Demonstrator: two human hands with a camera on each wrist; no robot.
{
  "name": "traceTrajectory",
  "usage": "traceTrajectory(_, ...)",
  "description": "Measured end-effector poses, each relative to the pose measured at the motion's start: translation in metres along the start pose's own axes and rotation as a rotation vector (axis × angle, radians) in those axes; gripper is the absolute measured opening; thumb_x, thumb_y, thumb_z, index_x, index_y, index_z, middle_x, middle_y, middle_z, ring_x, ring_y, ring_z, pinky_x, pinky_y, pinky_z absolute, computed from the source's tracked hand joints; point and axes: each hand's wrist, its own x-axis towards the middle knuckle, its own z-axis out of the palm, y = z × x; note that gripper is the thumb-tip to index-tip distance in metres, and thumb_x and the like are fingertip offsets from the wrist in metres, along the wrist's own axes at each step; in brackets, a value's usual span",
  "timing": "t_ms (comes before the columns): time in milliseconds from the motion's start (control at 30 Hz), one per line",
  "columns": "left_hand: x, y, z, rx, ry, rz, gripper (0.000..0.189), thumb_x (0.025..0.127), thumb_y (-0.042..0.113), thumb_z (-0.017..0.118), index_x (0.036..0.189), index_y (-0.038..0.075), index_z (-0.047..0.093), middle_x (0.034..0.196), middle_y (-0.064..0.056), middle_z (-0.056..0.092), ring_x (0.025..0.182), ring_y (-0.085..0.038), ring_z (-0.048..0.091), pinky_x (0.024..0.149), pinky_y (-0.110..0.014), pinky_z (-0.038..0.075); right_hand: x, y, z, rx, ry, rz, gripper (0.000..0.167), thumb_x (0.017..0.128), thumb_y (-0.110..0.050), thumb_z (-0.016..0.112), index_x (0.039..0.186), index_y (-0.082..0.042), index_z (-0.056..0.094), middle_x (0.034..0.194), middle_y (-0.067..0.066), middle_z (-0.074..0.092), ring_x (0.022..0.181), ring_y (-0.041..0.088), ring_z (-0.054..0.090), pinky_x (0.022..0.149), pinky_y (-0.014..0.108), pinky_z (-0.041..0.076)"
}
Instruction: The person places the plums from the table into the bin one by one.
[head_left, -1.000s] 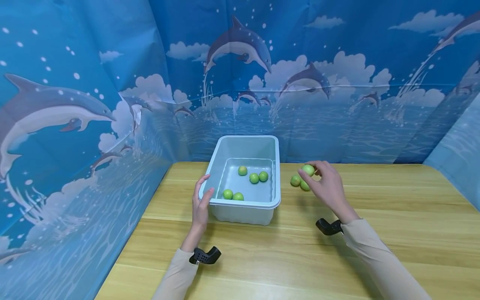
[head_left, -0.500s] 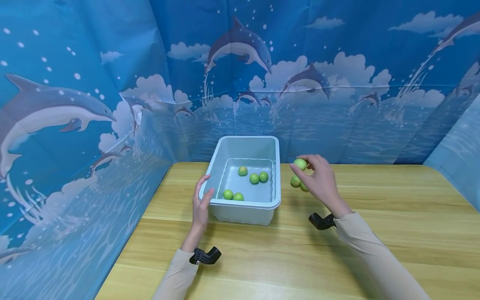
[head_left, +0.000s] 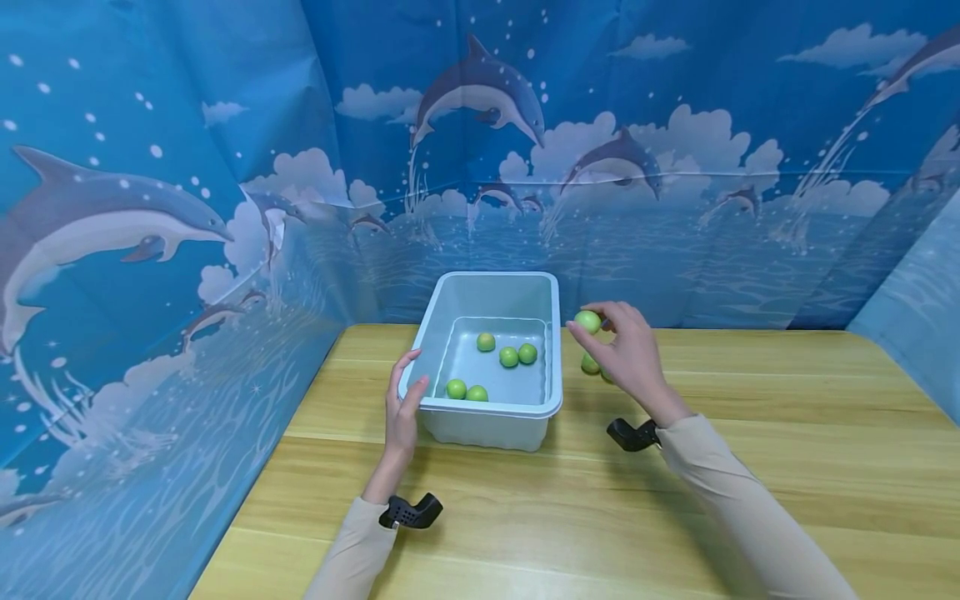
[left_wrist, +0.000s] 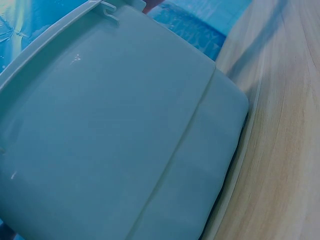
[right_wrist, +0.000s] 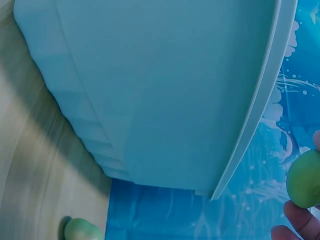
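Observation:
A pale blue-grey plastic bin (head_left: 483,429) stands on the table, with several small round green fruits (head_left: 508,357) on its floor. My left hand (head_left: 401,414) grips its rim at the near left corner. To the right of the bin, above the table, my right hand (head_left: 628,348) pinches another round green fruit (head_left: 587,322) between thumb and fingers. In the right wrist view this held fruit (right_wrist: 305,179) shows at the right edge, higher than the bin's rim. Below the right hand, a loose green fruit (head_left: 590,363) lies on the table, with a second one mostly hidden behind the hand.
The wooden table (head_left: 795,417) extends to the right of the bin. A blue dolphin-print sheet (head_left: 675,250) hangs close behind the table and along the left side. Black wrist cameras (head_left: 411,511) stick out from both wrists.
My right hand has lifted the pinched fruit off the loose ones and carried it left, towards the bin. My left hand and the bin have stayed in place.

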Motion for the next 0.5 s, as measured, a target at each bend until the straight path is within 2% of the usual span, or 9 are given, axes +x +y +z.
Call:
traceTrajectory(267,0.0,0.002,0.0,0.013,-0.001,-0.007,0.045,0.095,0.016,0.045,0.137,0.0,0.042,0.145,-0.017,0.034,0.135,-0.029,0.026,0.106,-0.055,0.014,0.007,-0.008,0.006,0.016,-0.05,0.018,0.038,0.087,-0.036,0.068,0.11,-0.005,0.066,0.104,0.012,0.06,0.089,0.027,0.052,0.076,0.041,0.044)
traceTrajectory(500,0.0,0.003,0.0,0.025,0.0,-0.014,0.046,0.094,0.016,0.045,0.137,0.0,0.041,0.145,-0.018,0.034,0.135,-0.031,0.026,0.106,-0.056,0.014,0.012,-0.013,0.016,0.019,-0.058,-0.014,0.037,0.087,-0.033,0.07,0.11,-0.004,0.065,0.103,0.012,0.061,0.09,0.027,0.052,0.077,0.041,0.045)
